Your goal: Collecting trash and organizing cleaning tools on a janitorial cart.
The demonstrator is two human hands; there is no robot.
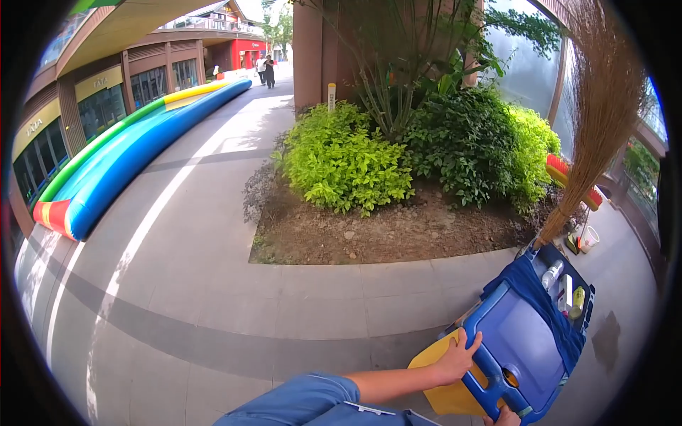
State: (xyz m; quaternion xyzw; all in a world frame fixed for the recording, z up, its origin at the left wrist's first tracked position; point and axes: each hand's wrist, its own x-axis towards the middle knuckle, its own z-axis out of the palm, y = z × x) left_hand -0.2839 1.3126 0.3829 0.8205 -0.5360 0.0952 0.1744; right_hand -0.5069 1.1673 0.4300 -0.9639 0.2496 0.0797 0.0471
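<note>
A blue cleaning cart [525,330] with a lidded top and a yellow bag [442,367] stands at the lower right. My left hand [457,358] lies on its blue handle frame, with the fingers partly spread over the bar. Lower down, my right hand [503,418] is closed around the same frame, partly cut off by the picture's edge. Dark blue cloth [557,327] drapes over the cart beside the lid. In the tray beyond are a clear plastic bottle [552,274] and a bottle with a yellow-green label [577,302]. A tall twig broom [591,133] rises from the cart's far end.
A planting bed with bright green shrubs [346,160] and bare soil [346,234] lies ahead. A long inflatable slide [133,154] stretches along the shopfronts at left. Two people [266,71] are far off on the walkway. A white bucket [589,239] stands beyond the cart.
</note>
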